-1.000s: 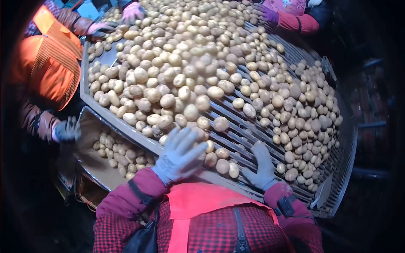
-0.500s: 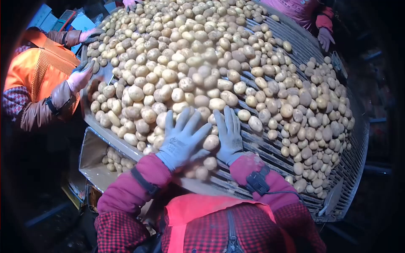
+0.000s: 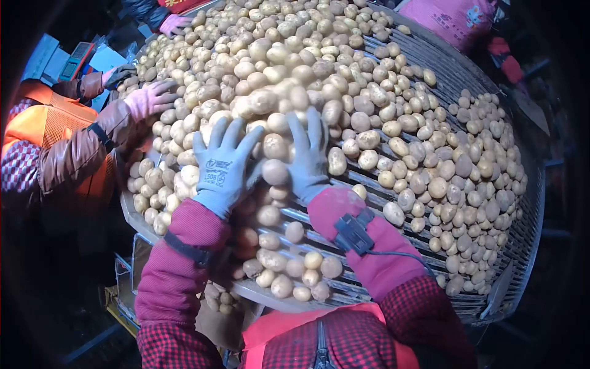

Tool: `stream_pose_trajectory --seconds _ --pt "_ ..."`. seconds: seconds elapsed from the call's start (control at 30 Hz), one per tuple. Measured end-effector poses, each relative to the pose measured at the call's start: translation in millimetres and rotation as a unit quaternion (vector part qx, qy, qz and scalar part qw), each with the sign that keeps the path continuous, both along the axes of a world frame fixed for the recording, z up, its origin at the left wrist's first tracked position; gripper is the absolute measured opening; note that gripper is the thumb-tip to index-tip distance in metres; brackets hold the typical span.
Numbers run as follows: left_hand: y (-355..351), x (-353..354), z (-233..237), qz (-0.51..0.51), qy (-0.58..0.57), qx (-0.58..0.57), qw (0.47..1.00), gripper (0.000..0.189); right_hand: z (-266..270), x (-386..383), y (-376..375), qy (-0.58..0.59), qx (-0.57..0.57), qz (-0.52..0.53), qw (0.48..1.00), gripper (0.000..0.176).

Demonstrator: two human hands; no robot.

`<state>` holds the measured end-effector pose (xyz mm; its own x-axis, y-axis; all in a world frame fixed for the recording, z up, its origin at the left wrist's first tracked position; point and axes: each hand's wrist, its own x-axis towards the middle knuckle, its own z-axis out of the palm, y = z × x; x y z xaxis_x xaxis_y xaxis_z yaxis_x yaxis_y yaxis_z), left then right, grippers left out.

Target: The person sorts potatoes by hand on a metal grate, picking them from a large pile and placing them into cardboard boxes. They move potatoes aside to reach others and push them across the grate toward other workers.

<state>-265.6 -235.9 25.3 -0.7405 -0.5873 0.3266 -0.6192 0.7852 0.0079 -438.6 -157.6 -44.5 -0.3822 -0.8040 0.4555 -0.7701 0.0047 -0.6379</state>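
A large heap of potatoes (image 3: 203, 92) covers a slatted metal sorting table (image 3: 375, 200). My left hand (image 3: 220, 167), in a grey-blue glove, lies on the heap with its fingers spread. To its right, my right hand (image 3: 308, 154), gloved alike, rests among the potatoes with fingers stretched forward. Two potatoes (image 3: 275, 161) sit between my hands. Neither hand is closed around anything, though some fingertips are blurred against the heap. Several loose potatoes (image 3: 281, 285) lie between my forearms near the table's front edge.
At the left, a co-worker in an orange vest (image 3: 64, 123) has a pink-gloved hand (image 3: 150, 99) on the heap. Another gloved hand (image 3: 175, 24) is at the far edge. A person in pink (image 3: 452, 21) stands far right. Below the front edge, potatoes (image 3: 220, 298) lie in a container.
Both my hands have moved forward, deeper into the heap. More potatoes now lie between my forearms by the front edge. The left co-worker's hand has reached onto the heap.
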Motion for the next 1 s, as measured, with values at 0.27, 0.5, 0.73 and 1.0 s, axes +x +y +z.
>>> stream_pose_trajectory --seconds 0.27,0.5,0.73,1.0 --pt "-45.0 6.7 -26.9 0.115 0.026 0.003 0.993 0.066 -6.5 -4.3 -102.2 0.179 -0.027 0.014 0.983 0.077" --pt "-56.1 11.7 -32.9 0.178 0.004 0.058 0.982 0.058 46.2 -9.2 -120.7 0.082 0.202 0.116 0.969 0.083" --pt "-63.8 18.3 -45.7 0.15 0.049 0.041 0.987 0.054 66.6 -100.8 33.0 0.087 -0.021 0.085 0.992 0.062" --pt "-69.6 22.7 -46.9 0.117 0.051 -0.001 0.992 0.051 104.9 -238.3 314.4 0.213 0.011 -0.306 0.928 0.054"
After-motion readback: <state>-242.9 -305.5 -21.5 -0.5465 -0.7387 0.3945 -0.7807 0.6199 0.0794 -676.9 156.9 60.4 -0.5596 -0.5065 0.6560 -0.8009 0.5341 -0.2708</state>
